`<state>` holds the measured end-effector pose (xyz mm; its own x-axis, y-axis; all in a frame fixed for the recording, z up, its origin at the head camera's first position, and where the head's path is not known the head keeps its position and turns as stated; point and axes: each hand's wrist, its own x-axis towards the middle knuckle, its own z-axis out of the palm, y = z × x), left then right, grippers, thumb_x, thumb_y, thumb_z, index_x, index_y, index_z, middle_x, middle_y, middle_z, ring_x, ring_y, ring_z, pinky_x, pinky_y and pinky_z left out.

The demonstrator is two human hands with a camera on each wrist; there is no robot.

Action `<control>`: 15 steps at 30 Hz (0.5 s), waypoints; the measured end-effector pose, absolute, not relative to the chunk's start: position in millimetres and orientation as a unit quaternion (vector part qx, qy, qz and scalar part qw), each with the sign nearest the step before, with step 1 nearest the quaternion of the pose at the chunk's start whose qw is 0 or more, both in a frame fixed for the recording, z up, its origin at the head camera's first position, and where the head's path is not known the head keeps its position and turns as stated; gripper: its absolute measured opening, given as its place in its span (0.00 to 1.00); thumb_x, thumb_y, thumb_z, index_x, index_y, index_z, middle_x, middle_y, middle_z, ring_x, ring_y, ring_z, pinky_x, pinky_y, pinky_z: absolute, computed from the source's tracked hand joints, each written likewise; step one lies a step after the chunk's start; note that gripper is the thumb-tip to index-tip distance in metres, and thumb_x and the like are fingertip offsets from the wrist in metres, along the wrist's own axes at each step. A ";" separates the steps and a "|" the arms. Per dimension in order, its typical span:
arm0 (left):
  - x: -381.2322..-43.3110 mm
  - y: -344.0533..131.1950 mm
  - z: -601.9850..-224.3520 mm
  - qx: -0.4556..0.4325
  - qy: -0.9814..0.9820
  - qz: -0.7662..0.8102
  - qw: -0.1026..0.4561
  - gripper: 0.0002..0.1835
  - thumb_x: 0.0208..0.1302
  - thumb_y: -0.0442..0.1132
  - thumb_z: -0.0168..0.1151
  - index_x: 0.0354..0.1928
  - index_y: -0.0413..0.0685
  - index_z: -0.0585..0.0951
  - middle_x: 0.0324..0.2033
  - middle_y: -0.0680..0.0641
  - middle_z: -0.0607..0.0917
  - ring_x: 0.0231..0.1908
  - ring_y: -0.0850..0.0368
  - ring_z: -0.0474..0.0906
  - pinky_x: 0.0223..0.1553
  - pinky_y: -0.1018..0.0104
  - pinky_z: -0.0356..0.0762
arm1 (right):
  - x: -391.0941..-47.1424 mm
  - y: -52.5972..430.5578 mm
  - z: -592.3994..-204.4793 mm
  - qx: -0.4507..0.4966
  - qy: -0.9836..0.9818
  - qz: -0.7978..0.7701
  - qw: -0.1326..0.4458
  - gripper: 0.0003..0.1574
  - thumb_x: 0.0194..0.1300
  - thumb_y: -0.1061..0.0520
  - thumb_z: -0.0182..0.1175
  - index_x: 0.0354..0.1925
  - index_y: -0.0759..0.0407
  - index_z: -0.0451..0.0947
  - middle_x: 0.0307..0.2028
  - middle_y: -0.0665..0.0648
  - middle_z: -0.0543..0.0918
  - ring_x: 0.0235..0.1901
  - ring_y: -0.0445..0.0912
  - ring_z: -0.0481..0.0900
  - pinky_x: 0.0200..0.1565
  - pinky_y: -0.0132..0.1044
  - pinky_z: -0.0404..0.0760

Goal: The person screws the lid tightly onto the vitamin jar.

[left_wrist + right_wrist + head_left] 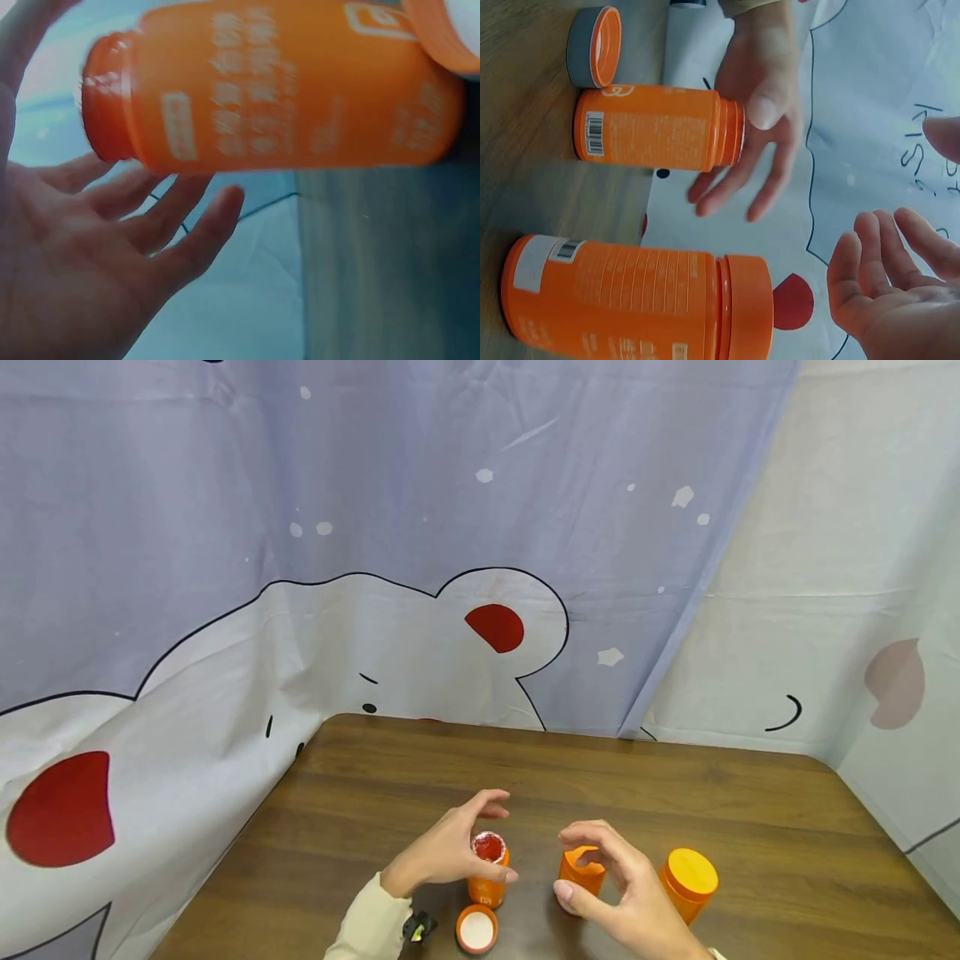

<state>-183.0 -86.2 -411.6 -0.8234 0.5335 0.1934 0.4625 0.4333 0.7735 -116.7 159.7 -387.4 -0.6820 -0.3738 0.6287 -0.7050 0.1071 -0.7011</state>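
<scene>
An uncapped orange bottle (pixel 489 890) with ragged foil round its mouth stands upright on the table. My left hand (pixel 448 850) hovers beside its neck, thumb and fingers loosely spread; whether they touch it I cannot tell. The bottle's cap (pixel 477 930) lies in front of it, white inside facing up. Over a second orange bottle (pixel 582 878) my right hand (pixel 626 893) is held with relaxed, bent fingers that grip nothing. In the right wrist view a larger lidded bottle (pixel 637 296) stands apart from the right hand's fingers (pixel 870 255).
Right of my right hand stands another orange container (pixel 688 883) with a yellow-orange lid. A small black object (pixel 418 927) lies by the left sleeve. Printed cloth (pixel 420 643) hangs behind the wooden table (pixel 600 777) and along its sides.
</scene>
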 end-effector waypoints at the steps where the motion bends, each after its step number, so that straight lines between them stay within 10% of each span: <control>1: -183.8 -87.8 -414.3 0.296 0.844 0.445 0.049 0.47 0.38 0.57 0.74 0.63 0.62 0.60 0.52 0.55 0.76 0.53 0.59 0.72 0.49 0.66 0.72 | -116.0 158.3 -387.3 0.372 -0.734 0.549 0.147 0.30 0.50 0.70 0.65 0.52 0.60 0.70 0.47 0.56 0.75 0.45 0.44 0.74 0.44 0.33 0.74; 15: -195.2 -94.4 -437.6 0.313 0.848 0.416 0.101 0.42 0.35 0.54 0.76 0.55 0.61 0.64 0.39 0.59 0.78 0.37 0.67 0.75 0.42 0.70 0.72 | -116.2 140.7 -399.7 0.465 -0.818 0.337 0.033 0.25 0.58 0.46 0.62 0.52 0.51 0.69 0.43 0.44 0.72 0.38 0.36 0.73 0.36 0.28 0.74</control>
